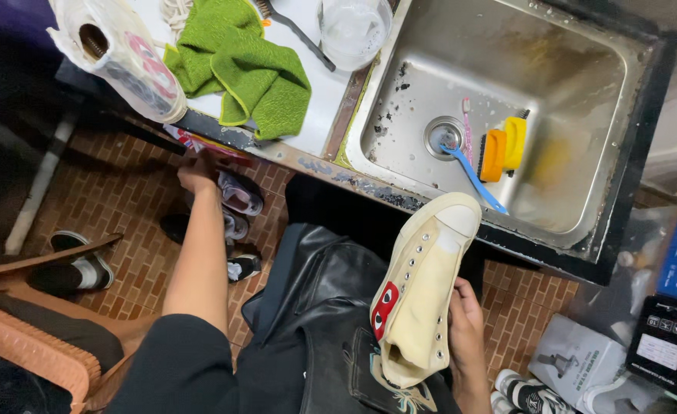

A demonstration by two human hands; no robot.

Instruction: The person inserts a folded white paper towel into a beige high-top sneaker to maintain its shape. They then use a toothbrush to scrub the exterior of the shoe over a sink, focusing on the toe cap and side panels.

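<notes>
My right hand point(466, 328) grips a cream canvas high-top sneaker point(421, 287) without laces, a red heart patch on its side, toe pointing up toward the steel sink point(507, 69). My left hand point(196, 173) reaches down under the counter edge toward a small lilac sneaker point(239, 192) on the brick floor; its fingers are partly hidden, and whether it touches anything is unclear. In the sink lie a blue toothbrush point(472, 175), a pink toothbrush point(467, 126), an orange brush point(493, 155) and a yellow brush point(515, 141).
On the counter are a green cloth point(246, 69), a clear plastic cup point(354, 29), a black-handled brush point(296, 32) and a bagged roll point(116, 54). More shoes point(239, 267) sit below. A black leather bag point(315, 307) lies on my lap. Boxes point(672, 307) stack at right.
</notes>
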